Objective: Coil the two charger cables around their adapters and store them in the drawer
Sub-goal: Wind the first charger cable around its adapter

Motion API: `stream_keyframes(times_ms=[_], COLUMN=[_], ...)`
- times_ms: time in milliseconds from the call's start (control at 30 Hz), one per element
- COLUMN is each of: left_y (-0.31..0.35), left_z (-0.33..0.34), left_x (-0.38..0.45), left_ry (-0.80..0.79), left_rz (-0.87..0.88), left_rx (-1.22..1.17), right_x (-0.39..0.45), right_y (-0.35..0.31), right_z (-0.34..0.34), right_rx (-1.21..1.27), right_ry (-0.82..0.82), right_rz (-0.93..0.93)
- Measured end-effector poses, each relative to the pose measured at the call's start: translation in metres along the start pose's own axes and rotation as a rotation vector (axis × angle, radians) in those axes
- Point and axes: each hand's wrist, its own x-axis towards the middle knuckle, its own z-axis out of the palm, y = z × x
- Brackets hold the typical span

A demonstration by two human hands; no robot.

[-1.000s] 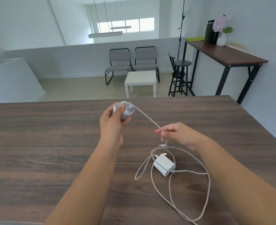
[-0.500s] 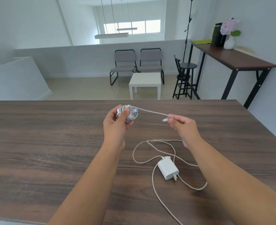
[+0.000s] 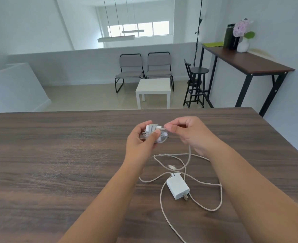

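Left hand (image 3: 141,139) grips the wrapped adapter (image 3: 153,133) above the tabletop (image 3: 57,163); right hand (image 3: 188,132) fingers pinch the cable tip (image 3: 161,128). I'd tuck that end under a loop, snug. Second charger (image 3: 177,188) lies loose nearby, uncoiled.

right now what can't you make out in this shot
- Drawer: none shows in the head view.
- Loose cable: its near end runs off the bottom edge.
- Coiled adapter: mostly covered by the left hand.
- Cable tip: hidden in the right hand grip.
- Second cable's plug: blurred.
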Motion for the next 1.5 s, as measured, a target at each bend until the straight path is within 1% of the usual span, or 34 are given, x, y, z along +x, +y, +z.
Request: stream_keyframes(times_ms=[100, 167, 200, 300, 433, 567, 633, 900, 1033, 1100, 1200, 1300, 1367, 1433, 1500], left_y=[-0.002, -0.004, -0.004, -0.003, 0.001, -0.001, -0.004, -0.006, -0.003, 0.0, 0.002, 0.002, 0.0, -0.003, -0.006], left_z=[-0.003, -0.004, -0.004, -0.006, -0.01, -0.002, 0.003, 0.014, 0.016, 0.019, 0.02, 0.02, 0.018, 0.012, 0.004], left_x=[-0.003, -0.005, -0.006, -0.01, -0.013, -0.019, -0.022, -0.033, -0.036, -0.035, -0.033, -0.033, -0.033, -0.03, -0.026], left_ry=[-0.096, -0.189, -0.228, -0.304, -0.376, -0.339, -0.308, -0.267, -0.235, -0.19, -0.123, -0.071, -0.025, 0.023, 0.025], left_rz=[0.003, -0.024, -0.025, -0.014, -0.036, -0.039, -0.04, -0.143, -0.188, -0.185, -0.121, -0.075, -0.039, 0.006, 0.061], left_rx=[0.095, 0.099, 0.106, 0.082, -0.033, -0.145, -0.187, -0.342, -0.493, -0.576, -0.606, -0.605, -0.532, -0.39, -0.265], right_x=[0.004, 0.005, 0.004, 0.005, 0.003, -0.003, -0.007, -0.016, -0.019, -0.023, -0.036, -0.046, -0.052, -0.059, -0.066], right_y=[0.0, 0.001, 0.002, 0.011, 0.022, 0.033, 0.036, 0.039, 0.049, 0.058, 0.062, 0.059, 0.055, 0.053, 0.047], right_z=[-0.009, -0.009, -0.008, -0.005, -0.002, 0.009, 0.014, 0.014, 0.013, 0.016, 0.026, 0.033, 0.033, 0.029, 0.022], right_rx=[-0.339, -0.436, -0.443, -0.34, -0.03, 0.296, 0.407, 0.415, 0.401, 0.313, 0.053, -0.211, -0.403, -0.605, -0.733], right_ry=[0.083, 0.105, 0.111, 0.111, 0.109, 0.135, 0.158, 0.252, 0.295, 0.322, 0.29, 0.292, 0.227, 0.12, 0.057], right_rz=[-0.156, -0.254, -0.288, -0.318, -0.265, -0.175, -0.141, -0.161, -0.151, -0.155, -0.169, -0.236, -0.268, -0.31, -0.356])
